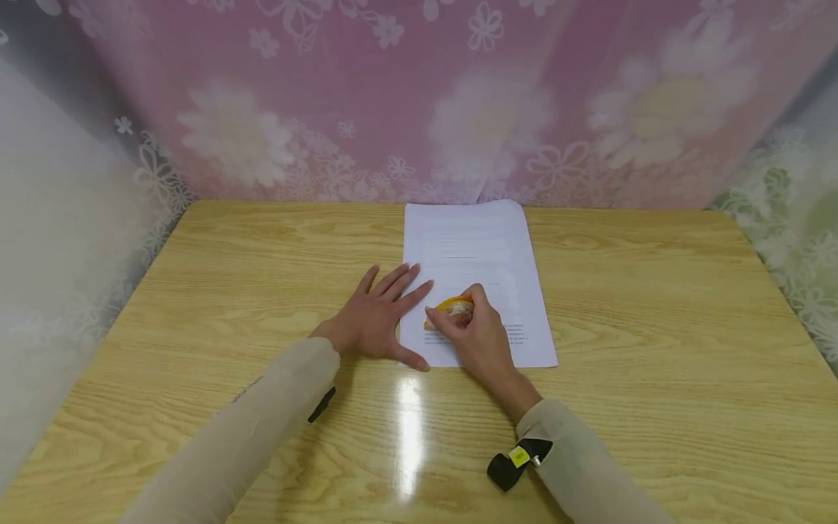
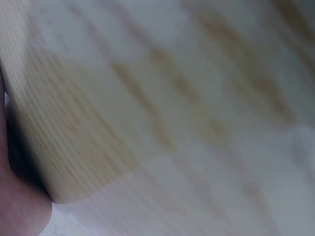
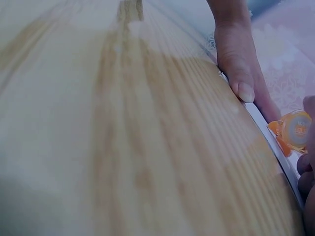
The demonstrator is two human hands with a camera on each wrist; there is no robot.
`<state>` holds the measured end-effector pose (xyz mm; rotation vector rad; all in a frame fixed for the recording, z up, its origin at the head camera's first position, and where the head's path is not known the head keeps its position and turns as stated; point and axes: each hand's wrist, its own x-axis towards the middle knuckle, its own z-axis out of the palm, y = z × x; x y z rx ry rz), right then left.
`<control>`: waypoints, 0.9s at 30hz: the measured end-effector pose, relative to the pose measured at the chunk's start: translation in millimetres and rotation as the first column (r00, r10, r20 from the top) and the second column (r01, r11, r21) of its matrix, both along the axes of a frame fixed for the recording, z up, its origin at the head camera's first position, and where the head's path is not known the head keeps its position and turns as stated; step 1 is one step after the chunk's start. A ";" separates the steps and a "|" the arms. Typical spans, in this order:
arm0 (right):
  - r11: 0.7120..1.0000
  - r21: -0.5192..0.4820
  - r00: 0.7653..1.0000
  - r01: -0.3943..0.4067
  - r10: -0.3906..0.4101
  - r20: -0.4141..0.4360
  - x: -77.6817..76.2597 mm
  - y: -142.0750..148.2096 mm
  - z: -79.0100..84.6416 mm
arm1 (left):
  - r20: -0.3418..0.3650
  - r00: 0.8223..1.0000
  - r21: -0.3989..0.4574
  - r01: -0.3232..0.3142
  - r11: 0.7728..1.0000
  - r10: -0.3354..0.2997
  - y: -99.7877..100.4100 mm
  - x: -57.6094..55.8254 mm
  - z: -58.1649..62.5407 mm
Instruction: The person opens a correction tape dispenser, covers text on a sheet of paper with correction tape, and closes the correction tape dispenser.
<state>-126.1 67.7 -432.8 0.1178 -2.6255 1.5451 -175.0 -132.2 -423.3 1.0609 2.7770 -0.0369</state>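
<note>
A sheet of white paper point(image 1: 468, 233) printed with lines of text lies on the wooden table. My left hand point(image 1: 380, 316) rests with spread fingers across the sheet's left edge. With its thumb and fingers, my right hand point(image 1: 484, 338) pinches an orange correction tape point(image 1: 458, 309) over the lower half of the paper, close to a block of text. The right wrist view shows the clear orange case of the correction tape point(image 3: 295, 130) with a round reel inside, partly covered by the right hand's fingers. Only a bit of the left hand point(image 2: 24, 211) shows in the left wrist view.
The glossy wooden table point(image 1: 655, 313) reaches to a pink flowered cloth point(image 1: 393, 109) hanging at its far edge. Pale flowered cloth hangs at both sides too. A black device with a yellow label point(image 1: 517, 458) is strapped at the right wrist.
</note>
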 end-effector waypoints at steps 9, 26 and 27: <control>1.000 0.008 1.000 0.018 -0.018 0.007 -0.3 -0.9 -0.6 | 0.001 1.000 0.001 -0.006 1.000 0.006 0.2 0.2 0.3; 0.997 0.066 0.999 0.035 -0.034 -0.024 -1.7 -5.3 3.3 | 0.002 1.000 0.002 -0.003 1.000 0.003 -0.3 -0.5 1.4; 0.997 0.064 0.999 0.035 -0.033 -0.031 -1.8 -5.6 3.2 | 0.003 1.000 0.003 -0.004 1.000 0.004 -0.4 -0.7 1.3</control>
